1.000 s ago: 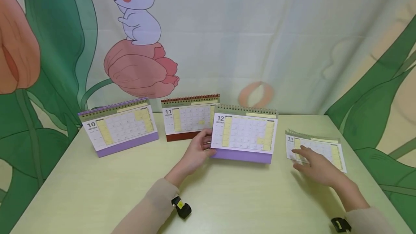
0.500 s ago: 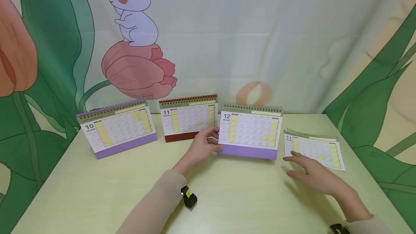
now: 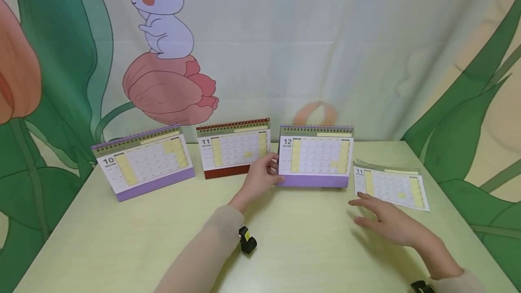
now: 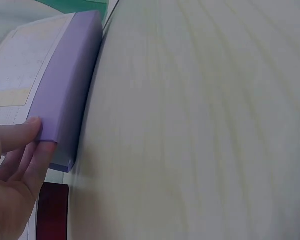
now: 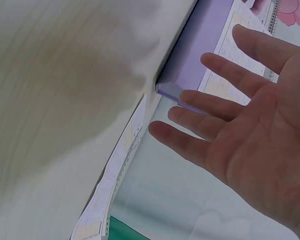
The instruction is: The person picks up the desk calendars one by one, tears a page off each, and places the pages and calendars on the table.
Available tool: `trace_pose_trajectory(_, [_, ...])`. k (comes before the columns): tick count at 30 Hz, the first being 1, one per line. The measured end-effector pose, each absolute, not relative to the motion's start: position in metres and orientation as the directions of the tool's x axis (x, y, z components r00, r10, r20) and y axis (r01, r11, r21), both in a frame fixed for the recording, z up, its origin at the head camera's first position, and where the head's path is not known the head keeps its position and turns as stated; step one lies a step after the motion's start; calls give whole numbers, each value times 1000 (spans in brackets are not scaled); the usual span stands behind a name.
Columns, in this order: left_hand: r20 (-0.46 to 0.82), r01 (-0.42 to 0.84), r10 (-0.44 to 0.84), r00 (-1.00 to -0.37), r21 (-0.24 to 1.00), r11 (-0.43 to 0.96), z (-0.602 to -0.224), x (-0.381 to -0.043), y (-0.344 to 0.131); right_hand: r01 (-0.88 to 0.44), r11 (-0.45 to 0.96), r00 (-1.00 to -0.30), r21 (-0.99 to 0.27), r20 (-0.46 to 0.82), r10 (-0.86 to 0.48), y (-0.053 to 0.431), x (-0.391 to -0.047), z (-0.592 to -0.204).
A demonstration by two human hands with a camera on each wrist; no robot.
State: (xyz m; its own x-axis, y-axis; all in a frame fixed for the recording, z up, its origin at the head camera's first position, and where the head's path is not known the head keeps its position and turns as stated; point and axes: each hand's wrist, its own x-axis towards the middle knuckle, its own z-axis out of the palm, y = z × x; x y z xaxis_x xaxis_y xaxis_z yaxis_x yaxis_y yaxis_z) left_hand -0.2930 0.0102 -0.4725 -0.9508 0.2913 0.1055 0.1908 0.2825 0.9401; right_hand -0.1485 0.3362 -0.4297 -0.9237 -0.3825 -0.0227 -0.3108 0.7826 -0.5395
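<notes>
Calendar 12 point(image 3: 316, 156) is pinched by left fingers point(image 4: 38, 162).

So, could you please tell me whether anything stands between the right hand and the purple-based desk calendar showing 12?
Nothing visible does: only pale tabletop lies between the right hand and the purple-based desk calendar. The white-and-yellow paper calendar sheet showing 11 lies to the calendar's right, outside that gap.

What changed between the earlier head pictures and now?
The purple 12 calendar, held throughout by the left hand, moved right and back and no longer overlaps the red 11 calendar. The right hand drew slightly left and nearer, uncovering more of the 11 sheet. That sheet, the red calendar and the purple 10 calendar stayed put.
</notes>
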Motion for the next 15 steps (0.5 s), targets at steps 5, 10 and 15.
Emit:
trace_pose_trajectory(5, [86,167,258,-962,936,311,-476,-301,15,-327,767,-910,-552,-36,-413,331,-149,-428])
trace_pose_trajectory(10, [74,159,244,-967,923,349,-479,-307,16,-341,758,-901,-556,-36,-432,325,-149,-428])
trace_pose_trajectory(15, [75,166,249,-966,914,369,-482,-311,16,-325,757,-899,-566,-62,-433,324,-148,-430])
